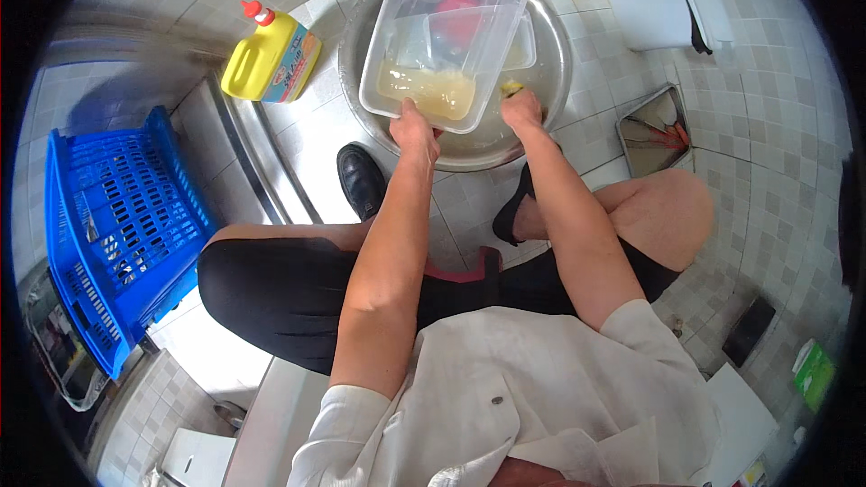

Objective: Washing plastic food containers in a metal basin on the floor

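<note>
A clear plastic bin (383, 45) is tilted over a large round metal basin (561, 72), with cloudy yellowish water (424, 92) pooled at its near end. My left hand (415, 133) grips the bin's near edge. Just right of the bin, my right hand (521, 112) is closed on a small yellow sponge-like piece (511, 88), mostly covered by the fingers. Something red (456, 20) shows blurred through the clear plastic. Another clear plastic container (523, 43) lies in the basin, partly behind the bin.
Left of the basin stands a yellow jug (271, 59) with a red pump top. A blue plastic basket (117, 216) rests at the far left. To the right are a metal-rimmed floor recess (654, 131) and a white lidded bin (672, 7). My shoe (359, 179) is near the basin.
</note>
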Tool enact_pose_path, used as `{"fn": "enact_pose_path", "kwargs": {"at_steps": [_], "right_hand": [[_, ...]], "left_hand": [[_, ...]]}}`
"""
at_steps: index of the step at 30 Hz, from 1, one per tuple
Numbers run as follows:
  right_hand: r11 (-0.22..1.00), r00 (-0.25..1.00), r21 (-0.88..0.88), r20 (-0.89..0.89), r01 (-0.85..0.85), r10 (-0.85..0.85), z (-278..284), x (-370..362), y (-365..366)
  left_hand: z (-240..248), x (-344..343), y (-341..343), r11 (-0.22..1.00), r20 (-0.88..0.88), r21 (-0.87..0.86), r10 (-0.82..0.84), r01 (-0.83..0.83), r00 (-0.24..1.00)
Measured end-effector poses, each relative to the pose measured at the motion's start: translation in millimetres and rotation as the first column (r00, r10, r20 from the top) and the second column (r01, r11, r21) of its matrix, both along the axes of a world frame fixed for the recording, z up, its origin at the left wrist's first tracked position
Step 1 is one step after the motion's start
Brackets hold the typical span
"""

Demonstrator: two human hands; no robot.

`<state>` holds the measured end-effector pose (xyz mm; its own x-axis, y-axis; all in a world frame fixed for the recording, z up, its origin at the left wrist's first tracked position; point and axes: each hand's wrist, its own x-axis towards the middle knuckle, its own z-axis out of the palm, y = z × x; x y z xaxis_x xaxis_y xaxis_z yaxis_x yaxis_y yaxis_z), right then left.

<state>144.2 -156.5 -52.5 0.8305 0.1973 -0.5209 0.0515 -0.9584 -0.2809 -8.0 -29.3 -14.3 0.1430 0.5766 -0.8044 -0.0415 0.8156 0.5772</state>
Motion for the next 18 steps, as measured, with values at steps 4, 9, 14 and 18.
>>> {"fn": "enact_pose_path", "kwargs": {"at_steps": [4, 9, 14, 18], "right_hand": [[0.963, 0.938, 0.152, 0.237, 0.221, -0.253, -25.4, 2.2, 2.4], [0.327, 0.632, 0.576, -0.77, 0.749, -0.089, 0.5, 6.5, 10.0], [-0.038, 0.602, 0.604, -0.797, 0.796, -0.044, 52.1, -0.8, 20.0], [0.468, 0.805, 0.659, -0.528, 0.589, -0.269, 77.4, -43.2, 24.3]], "left_hand": [[10.4, 10.1, -3.2, 0.992, 0.0, -0.117, -0.052, 0.052, 0.999], [14.2, 5.6, -0.5, 0.986, 0.009, -0.159, -0.05, 0.051, 0.999], [5.1, 11.3, -2.4, 0.993, 0.035, -0.12, -0.014, 0.018, 0.999], [12.2, 16.6, -10.4, 0.993, 0.061, -0.12, 0.021, -0.014, 0.998]]}}
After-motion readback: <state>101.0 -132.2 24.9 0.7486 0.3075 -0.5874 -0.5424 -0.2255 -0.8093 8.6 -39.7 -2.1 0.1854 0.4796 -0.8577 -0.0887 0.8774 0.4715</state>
